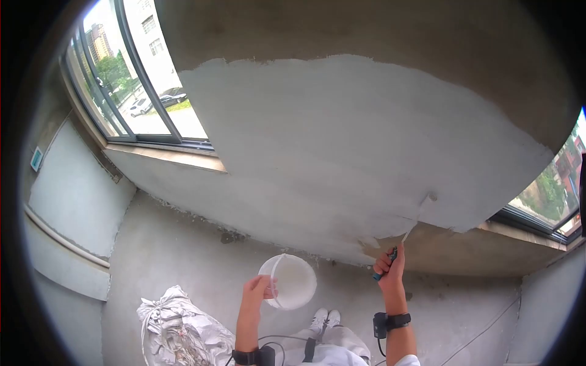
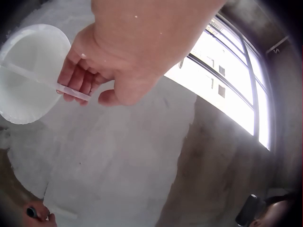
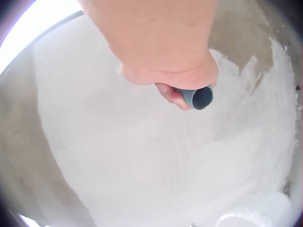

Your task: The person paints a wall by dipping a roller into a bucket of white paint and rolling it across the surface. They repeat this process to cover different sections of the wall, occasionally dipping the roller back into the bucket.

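Wall: brown, with a ragged-edged pale grey coat over much of it.
Bucket: white, round, open-topped, pale inside; hangs just beside the left grip, above the floor as seen from the head, its white strap handle spanning the mouth.
Roller: slim white sleeve on a thin rod, blue-green handle with a hollow butt; sleeve beyond the right grip, in front of the pale coat, contact unclear.
Right grip: fingers wrapped round the roller's handle, butt protruding.
Left grip: fingers curled round the strap handle.
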`<state>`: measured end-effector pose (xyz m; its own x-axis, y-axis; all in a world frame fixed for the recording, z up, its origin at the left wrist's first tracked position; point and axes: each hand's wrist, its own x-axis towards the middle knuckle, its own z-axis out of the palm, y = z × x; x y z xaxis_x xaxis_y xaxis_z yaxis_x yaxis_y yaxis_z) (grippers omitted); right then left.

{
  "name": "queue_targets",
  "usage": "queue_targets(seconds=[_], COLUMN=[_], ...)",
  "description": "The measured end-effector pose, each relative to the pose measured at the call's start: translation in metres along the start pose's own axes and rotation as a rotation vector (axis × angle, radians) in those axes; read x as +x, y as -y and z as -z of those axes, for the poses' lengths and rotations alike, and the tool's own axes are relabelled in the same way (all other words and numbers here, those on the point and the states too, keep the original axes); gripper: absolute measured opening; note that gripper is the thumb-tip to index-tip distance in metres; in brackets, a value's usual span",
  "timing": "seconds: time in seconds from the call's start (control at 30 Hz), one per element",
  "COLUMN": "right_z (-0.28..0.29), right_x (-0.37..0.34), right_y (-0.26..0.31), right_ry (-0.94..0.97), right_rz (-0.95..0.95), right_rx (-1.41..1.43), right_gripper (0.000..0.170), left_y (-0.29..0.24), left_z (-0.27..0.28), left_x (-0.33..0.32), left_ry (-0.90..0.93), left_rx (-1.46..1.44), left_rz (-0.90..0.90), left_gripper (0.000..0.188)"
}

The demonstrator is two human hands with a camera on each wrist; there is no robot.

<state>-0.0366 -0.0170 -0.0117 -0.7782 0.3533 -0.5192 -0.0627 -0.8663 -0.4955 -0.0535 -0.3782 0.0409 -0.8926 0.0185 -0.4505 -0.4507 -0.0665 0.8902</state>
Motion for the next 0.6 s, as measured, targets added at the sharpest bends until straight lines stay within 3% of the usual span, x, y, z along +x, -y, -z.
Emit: queue_targets(seconds=[0.1,0.33,0.6], right_z=[-0.033,-0.095,-0.211], right_x=[0.007,0.001,0.023], right_y=[-0.024,-0.114,-0.238], right_ry=[-0.116,0.077,0.302], right_rz=[-0.009,-0.25,-0.41], right_rx=[-0.077,-0.268,-0.467], right_gripper=[0.041,0.04,0.039], left_y=[-0.008,-0.012,-0.039], left_z=[0.01,0.047,0.175], left_x=[0.0,0.018,0.065], left_ry=[-0.058,-0.114,-0.134], left_rx=[0.008,-0.014,-0.002], left_rz=[0.013,0.011,0.026], left_gripper=[0.029,0.03,0.029])
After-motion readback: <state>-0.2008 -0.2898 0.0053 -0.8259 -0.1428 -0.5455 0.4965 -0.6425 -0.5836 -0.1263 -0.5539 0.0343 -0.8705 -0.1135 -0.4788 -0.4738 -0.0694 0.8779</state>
